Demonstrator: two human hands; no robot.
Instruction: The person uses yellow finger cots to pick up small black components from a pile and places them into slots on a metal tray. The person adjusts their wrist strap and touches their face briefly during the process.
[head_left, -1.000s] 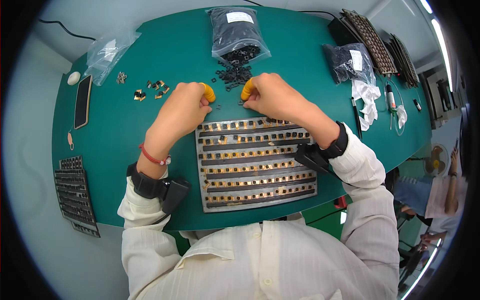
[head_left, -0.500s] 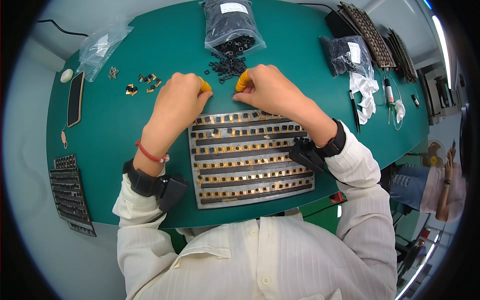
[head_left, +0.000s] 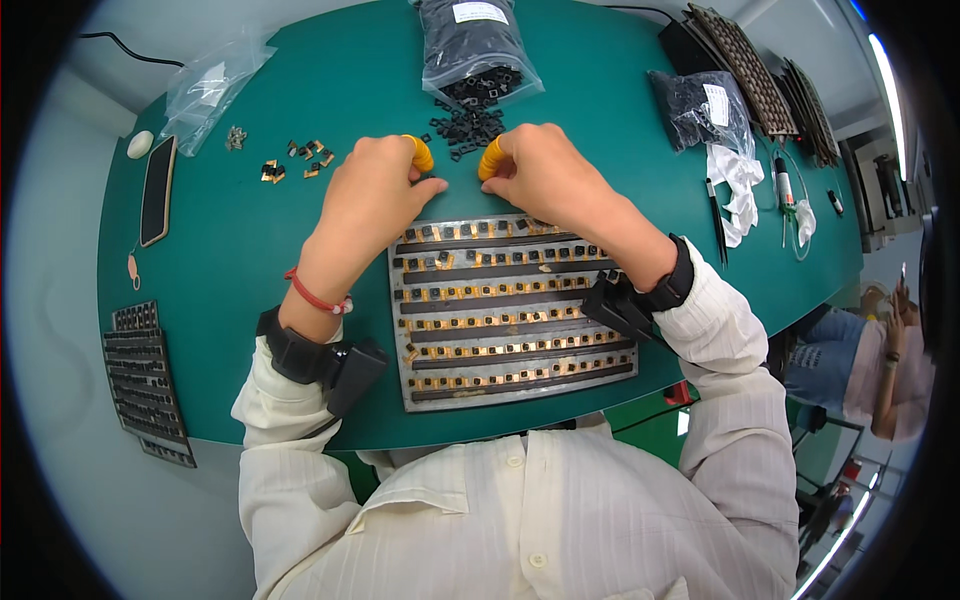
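My left hand (head_left: 378, 190) is curled just beyond the top left of a metal tray (head_left: 408, 398), thumb and fingers together. A dark speck shows at its fingertips, too small to name. Opposite it, my right hand (head_left: 548, 178) is closed in a pinch; whatever it holds is hidden. Yellow finger covers (head_left: 423, 155) sit on fingers of both hands. Rows of small black square parts with gold-coloured tabs (head_left: 490, 291) line the tray, between dark strips. Beyond my hands lies a heap of small black square frames (head_left: 468, 128), spilling from a clear plastic bag (head_left: 470, 45).
Left are loose black-and-gold parts (head_left: 311, 152), silvery bits (head_left: 236, 137), a phone (head_left: 158, 190), an empty clear bag (head_left: 215, 90) and a dark rack (head_left: 150, 380). Right are another bag of black parts (head_left: 695, 110), crumpled tissue (head_left: 738, 195), tweezers (head_left: 716, 222) and stacked trays (head_left: 742, 70).
My left thumb has shifted right, and the left hand is turned slightly more inward. The right hand stays nearly in place. The whole view has shifted a little.
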